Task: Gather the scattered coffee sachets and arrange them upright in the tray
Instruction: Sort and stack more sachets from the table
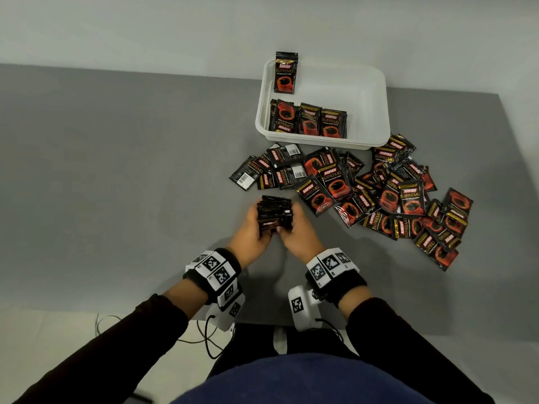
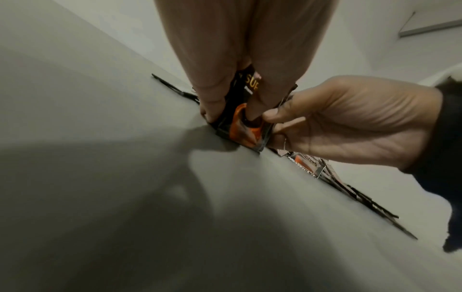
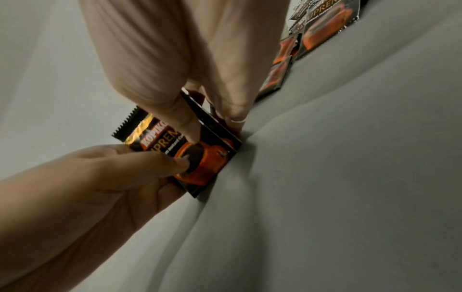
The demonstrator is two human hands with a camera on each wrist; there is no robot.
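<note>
Both hands hold one stack of black-and-red coffee sachets standing on edge on the grey table. My left hand grips its left side, my right hand its right side. In the left wrist view the stack touches the table, with both thumbs on its front. The right wrist view shows the front sachet pinched the same way. A white tray at the back holds a row of upright sachets and one sachet leaning in the far left corner.
A heap of loose sachets spreads over the table in front of and to the right of the tray. The table's near edge runs under my wrists, with cables hanging below it. A pale wall stands behind the table.
</note>
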